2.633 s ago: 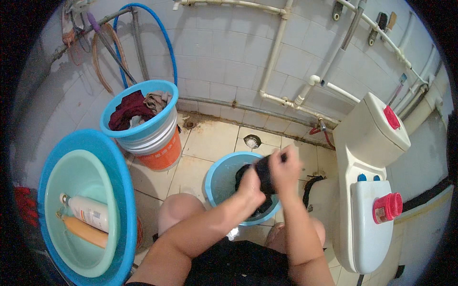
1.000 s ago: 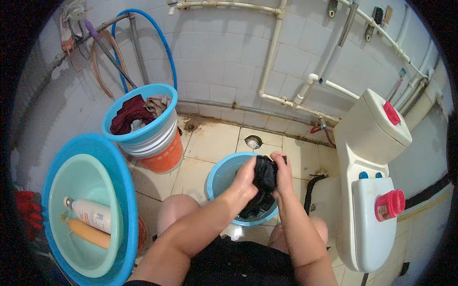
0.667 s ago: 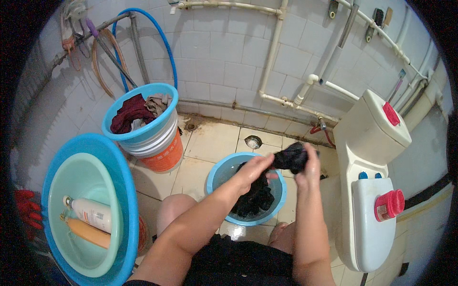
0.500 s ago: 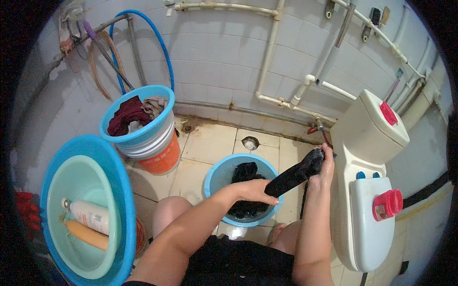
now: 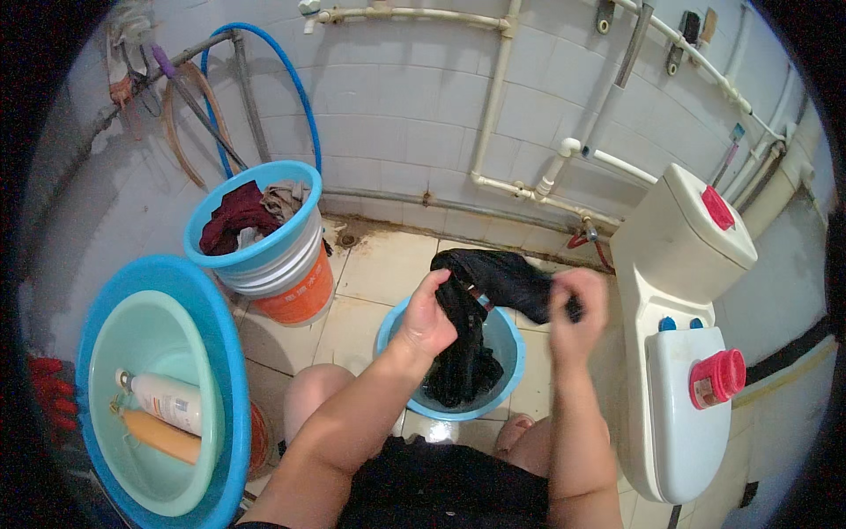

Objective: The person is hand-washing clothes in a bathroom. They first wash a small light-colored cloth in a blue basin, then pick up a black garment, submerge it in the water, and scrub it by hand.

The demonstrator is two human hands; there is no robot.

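Note:
A wet black garment (image 5: 507, 280) is stretched between my hands over a light-blue basin (image 5: 515, 370). My left hand (image 5: 429, 316) is closed on its left part, thumb up, and from there black cloth hangs down into the basin. A small brown and pale-blue strip (image 5: 476, 295) shows on the cloth beside that hand. My right hand (image 5: 579, 309), blurred by motion, has its fingers curled round the right end of the garment. More wet black cloth (image 5: 463, 375) lies in the basin. Which kind of garment it is I cannot tell.
At left, a pale-green basin (image 5: 101, 353) with bottles stands in a larger blue basin (image 5: 220, 309). Behind it, a white and orange bucket (image 5: 304, 286) bears a blue basin of clothes (image 5: 238, 216). A toilet (image 5: 683, 423) with a pink tub (image 5: 718, 379) stands at right.
The garment, stretched slantwise up to my right hand before, now bends over with its left part raised. My left hand has moved left and up; my right hand has come slightly lower and left.

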